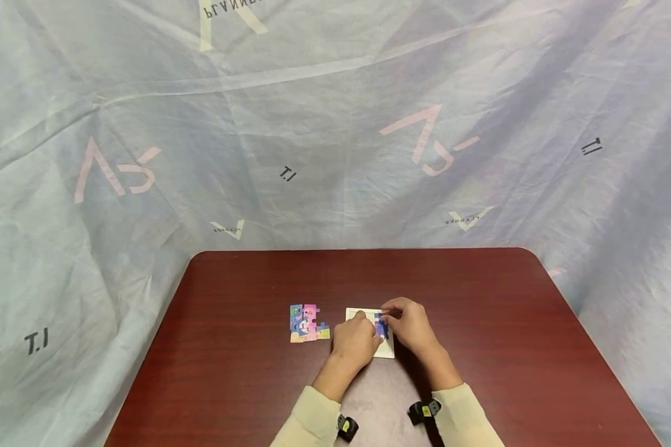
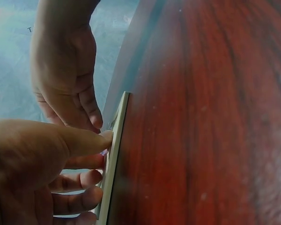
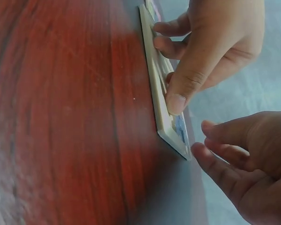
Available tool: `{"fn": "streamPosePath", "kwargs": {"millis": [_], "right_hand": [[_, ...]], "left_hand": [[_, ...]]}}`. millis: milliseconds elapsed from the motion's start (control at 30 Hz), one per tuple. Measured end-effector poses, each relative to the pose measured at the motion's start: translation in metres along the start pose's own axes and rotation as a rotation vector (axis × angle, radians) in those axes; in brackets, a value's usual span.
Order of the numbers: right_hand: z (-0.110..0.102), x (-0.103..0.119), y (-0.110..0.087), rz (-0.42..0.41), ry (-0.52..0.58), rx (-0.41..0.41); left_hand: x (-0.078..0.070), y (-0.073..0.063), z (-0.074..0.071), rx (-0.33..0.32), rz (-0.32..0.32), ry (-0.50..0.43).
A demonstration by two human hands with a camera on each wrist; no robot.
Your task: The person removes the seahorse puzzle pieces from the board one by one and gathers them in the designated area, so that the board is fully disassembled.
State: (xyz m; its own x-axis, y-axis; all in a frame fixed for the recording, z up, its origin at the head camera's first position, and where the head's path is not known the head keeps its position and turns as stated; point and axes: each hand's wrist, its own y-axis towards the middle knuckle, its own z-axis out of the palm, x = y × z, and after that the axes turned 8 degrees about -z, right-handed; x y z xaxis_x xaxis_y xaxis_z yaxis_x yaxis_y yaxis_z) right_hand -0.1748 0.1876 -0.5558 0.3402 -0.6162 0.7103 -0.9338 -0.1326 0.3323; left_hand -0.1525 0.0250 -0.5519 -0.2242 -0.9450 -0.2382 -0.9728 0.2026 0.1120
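Observation:
A shallow white puzzle tray [image 1: 384,351] lies on the table with blue-purple jigsaw pieces [image 1: 381,327] along its right side. My left hand [image 1: 356,340] reaches over the tray from the left. Its thumb [image 3: 177,104] presses down inside the frame near the pieces, while the other fingers rest towards the far end. At the upper right edge hovers my right hand [image 1: 410,323], its fingertips close to the rim and slightly parted, with nothing visible between them. The left hand covers much of the tray's middle.
Left of the tray lies a cluster of joined pink, blue and yellow jigsaw pieces [image 1: 309,324]. Both hands are over a dark red wooden table [image 1: 246,385]. Pale printed cloth [image 1: 335,149] hangs behind and at the sides. Black wrist cameras [image 1: 425,411] sit at the cuffs.

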Motion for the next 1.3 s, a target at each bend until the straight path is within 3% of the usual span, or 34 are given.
{"fn": "streamPosePath", "kwargs": {"millis": [233,500,767,967,1300], "right_hand": [[0.001,-0.008,0.009,0.000,-0.016,0.014],[-0.004,-0.011,0.021,0.022,-0.206,0.196],[-0.007,0.001,0.022,0.181,-0.291,0.301],[-0.008,0.004,0.019,0.250,-0.317,0.318],[-0.008,0.006,0.022,0.275,-0.335,0.323]], "left_hand": [[-0.001,0.001,-0.001,-0.008,0.005,-0.024],[0.001,0.001,0.001,-0.019,-0.004,-0.035],[0.002,-0.008,0.006,-0.106,0.018,-0.034],[0.003,-0.006,0.010,-0.148,0.041,-0.027],[0.004,-0.002,0.004,-0.076,0.014,-0.044]]}}
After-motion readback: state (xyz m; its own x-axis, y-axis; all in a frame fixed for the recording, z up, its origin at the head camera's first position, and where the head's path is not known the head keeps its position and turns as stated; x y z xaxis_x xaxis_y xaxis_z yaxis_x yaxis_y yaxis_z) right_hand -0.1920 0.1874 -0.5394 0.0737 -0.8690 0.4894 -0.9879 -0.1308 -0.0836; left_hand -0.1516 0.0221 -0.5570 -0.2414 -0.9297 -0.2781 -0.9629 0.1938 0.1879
